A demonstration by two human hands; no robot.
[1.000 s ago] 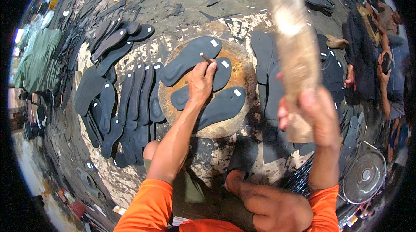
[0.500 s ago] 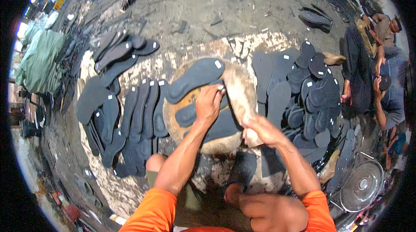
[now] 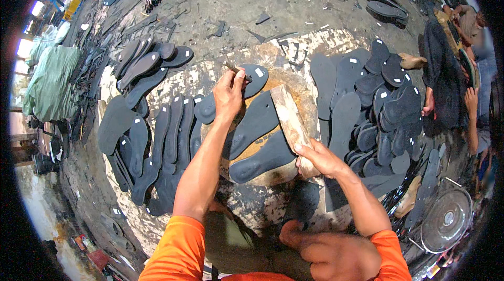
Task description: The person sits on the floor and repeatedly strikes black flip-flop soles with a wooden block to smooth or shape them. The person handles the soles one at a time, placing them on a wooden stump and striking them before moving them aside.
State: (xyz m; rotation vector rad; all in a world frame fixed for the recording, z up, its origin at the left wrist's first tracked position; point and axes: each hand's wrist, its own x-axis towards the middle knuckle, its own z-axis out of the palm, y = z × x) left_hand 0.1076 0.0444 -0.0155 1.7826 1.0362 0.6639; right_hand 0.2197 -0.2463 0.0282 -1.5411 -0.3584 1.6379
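Observation:
My left hand (image 3: 229, 95) is closed around a short rod-like tool (image 3: 229, 64), its thin end near a black shoe sole (image 3: 256, 77) with a white label. That sole lies at the far side of a round wooden block (image 3: 261, 143), partly under my hand. Two more black soles, a middle one (image 3: 257, 123) and a near one (image 3: 265, 161), rest slantwise on the block. My right hand (image 3: 319, 159) grips the near end of a thick, worn wooden bat (image 3: 290, 118), whose far end slants away to the left over the block's right side.
Stacked black soles lie left (image 3: 170, 128) and right (image 3: 386, 113) of the block on a pale, stained mat (image 3: 328, 44). A round wire-guarded fan cover (image 3: 447, 220) stands at lower right. Other people (image 3: 470, 55) sit along the right edge. Scraps (image 3: 263, 18) litter the floor.
My left hand has lifted from the near soles and moved up and left to the far sole. The soles on the block have shifted apart. My right hand still holds the wooden bat.

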